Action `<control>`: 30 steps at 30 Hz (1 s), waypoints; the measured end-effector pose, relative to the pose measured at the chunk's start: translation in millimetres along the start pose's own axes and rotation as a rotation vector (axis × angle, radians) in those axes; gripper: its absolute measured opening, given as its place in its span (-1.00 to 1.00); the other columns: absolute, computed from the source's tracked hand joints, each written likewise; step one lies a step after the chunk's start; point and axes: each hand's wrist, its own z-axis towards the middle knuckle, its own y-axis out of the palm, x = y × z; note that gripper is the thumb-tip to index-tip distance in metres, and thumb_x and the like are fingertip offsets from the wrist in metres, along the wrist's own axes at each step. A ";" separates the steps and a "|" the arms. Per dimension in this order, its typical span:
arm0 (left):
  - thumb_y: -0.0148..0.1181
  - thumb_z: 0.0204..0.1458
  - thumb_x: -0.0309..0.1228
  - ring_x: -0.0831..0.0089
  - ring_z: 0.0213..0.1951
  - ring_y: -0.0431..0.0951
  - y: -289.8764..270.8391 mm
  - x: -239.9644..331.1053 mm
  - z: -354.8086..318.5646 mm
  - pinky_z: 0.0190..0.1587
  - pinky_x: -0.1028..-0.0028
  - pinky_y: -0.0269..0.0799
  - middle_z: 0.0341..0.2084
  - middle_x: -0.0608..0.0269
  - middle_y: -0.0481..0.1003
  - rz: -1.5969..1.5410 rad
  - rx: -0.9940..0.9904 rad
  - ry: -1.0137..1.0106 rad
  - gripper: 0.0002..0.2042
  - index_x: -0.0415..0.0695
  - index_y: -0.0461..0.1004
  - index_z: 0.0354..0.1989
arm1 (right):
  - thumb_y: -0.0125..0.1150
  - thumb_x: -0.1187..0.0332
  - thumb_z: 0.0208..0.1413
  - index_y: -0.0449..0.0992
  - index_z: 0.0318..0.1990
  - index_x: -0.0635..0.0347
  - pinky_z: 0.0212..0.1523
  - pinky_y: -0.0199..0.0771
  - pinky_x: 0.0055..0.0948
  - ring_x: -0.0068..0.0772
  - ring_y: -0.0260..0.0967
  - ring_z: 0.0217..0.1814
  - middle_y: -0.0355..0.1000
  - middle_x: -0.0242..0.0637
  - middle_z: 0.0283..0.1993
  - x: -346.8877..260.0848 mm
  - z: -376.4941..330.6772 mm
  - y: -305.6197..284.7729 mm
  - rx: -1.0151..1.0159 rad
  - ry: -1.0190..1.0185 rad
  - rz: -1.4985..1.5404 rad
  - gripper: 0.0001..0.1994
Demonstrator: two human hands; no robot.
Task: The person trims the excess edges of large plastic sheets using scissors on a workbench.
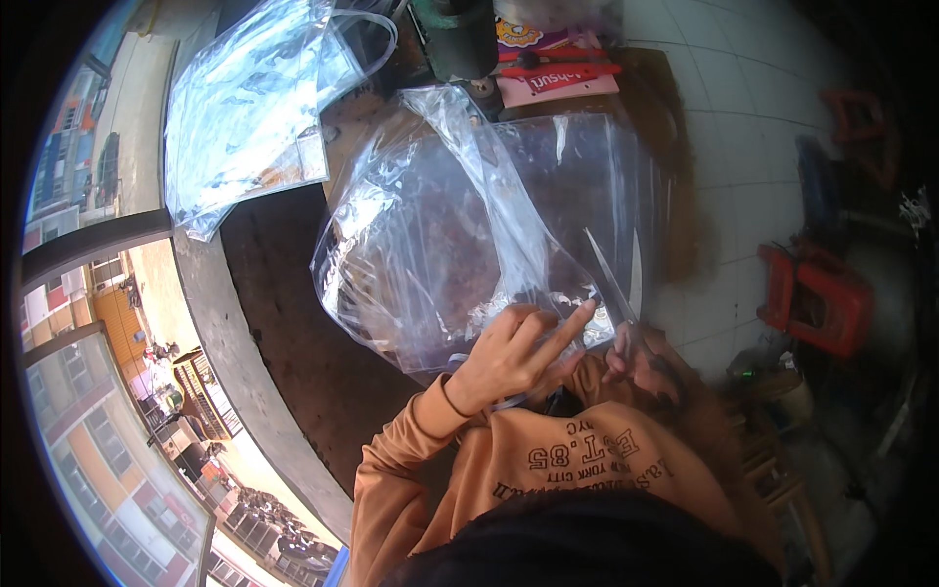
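Observation:
A large clear plastic bag [421, 235] lies spread and crinkled over the dark table in front of me. My left hand [514, 357] grips its near edge with curled fingers, the index finger stretched toward the right. Close beside it, my right hand [641, 367] is closed on a pair of scissors [613, 284]. The long metal blades point away from me and stand apart, next to the bag's right side. The handles are mostly hidden in the hand.
More clear plastic bags [249, 117] lie stacked at the far left, by a ledge [264, 372]. A dark cylindrical machine part [455, 39] and a pink packet [558, 83] with a red-handled tool [562, 70] are at the far side. Red stools [817, 298] stand on the tiled floor at right.

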 end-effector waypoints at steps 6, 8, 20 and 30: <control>0.28 -0.22 -0.26 0.43 -0.40 0.26 -4.0 1.6 6.2 -0.33 0.51 0.26 -0.49 0.33 0.26 -0.017 -0.075 0.009 -0.44 -0.13 0.39 0.05 | 0.28 0.23 -0.07 0.18 -0.16 0.13 -0.32 0.13 -0.76 -0.77 0.09 -0.34 0.13 -0.53 -0.39 1.5 -3.1 11.0 -0.025 0.074 -0.034 -0.58; 0.28 -0.23 -0.26 0.42 -0.40 0.26 -6.9 2.0 6.2 -0.32 0.51 0.26 -0.49 0.32 0.25 -0.015 -0.109 -0.003 -0.41 -0.12 0.36 0.08 | 0.29 0.22 -0.07 0.19 -0.18 0.13 -0.32 0.12 -0.76 -0.78 0.08 -0.34 0.13 -0.53 -0.39 -7.7 -2.3 17.9 0.019 0.084 -0.076 -0.59; 0.27 -0.22 -0.26 0.40 -0.40 0.25 -9.1 1.7 7.3 -0.31 0.50 0.27 -0.49 0.32 0.24 -0.045 -0.131 -0.026 -0.40 -0.09 0.35 0.10 | 0.31 0.19 -0.08 0.22 -0.17 0.18 -0.26 0.12 -0.77 -0.78 0.07 -0.33 0.13 -0.52 -0.38 7.1 3.1 4.8 0.108 0.137 0.025 -0.56; 0.28 -0.24 -0.30 0.41 -0.41 0.26 -12.6 3.5 8.1 -0.32 0.50 0.27 -0.49 0.31 0.24 -0.067 -0.115 -0.049 -0.40 -0.11 0.35 0.09 | 0.34 0.12 -0.12 0.23 -0.19 0.20 -0.33 0.10 -0.75 -0.76 0.05 -0.39 0.12 -0.51 -0.42 -10.3 1.8 22.7 0.153 0.182 -0.006 -0.51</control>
